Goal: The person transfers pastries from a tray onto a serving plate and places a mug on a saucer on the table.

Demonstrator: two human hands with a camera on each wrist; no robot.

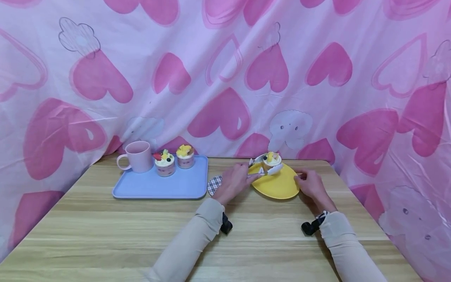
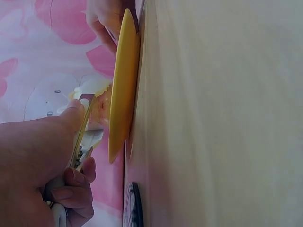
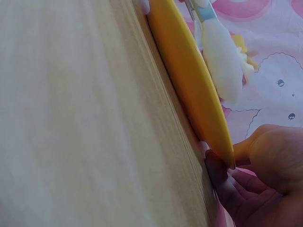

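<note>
In the head view my left hand grips a pair of tongs with broad white tips. Those tips lie on either side of a small dessert cup topped with cream and fruit, at the back of a yellow plate. The left wrist view has the thumb along one arm of the tongs and the cup's base close against the plate. My right hand holds the plate's right rim. Seen from the right wrist, its thumb is above the rim and fingers are beneath.
A blue tray on the left carries a pink mug and two more dessert cups, one with strawberry and one with yellow fruit. A checkered round coaster lies between tray and plate, partly covered by my left hand. Heart-patterned cloth hangs behind the wooden table.
</note>
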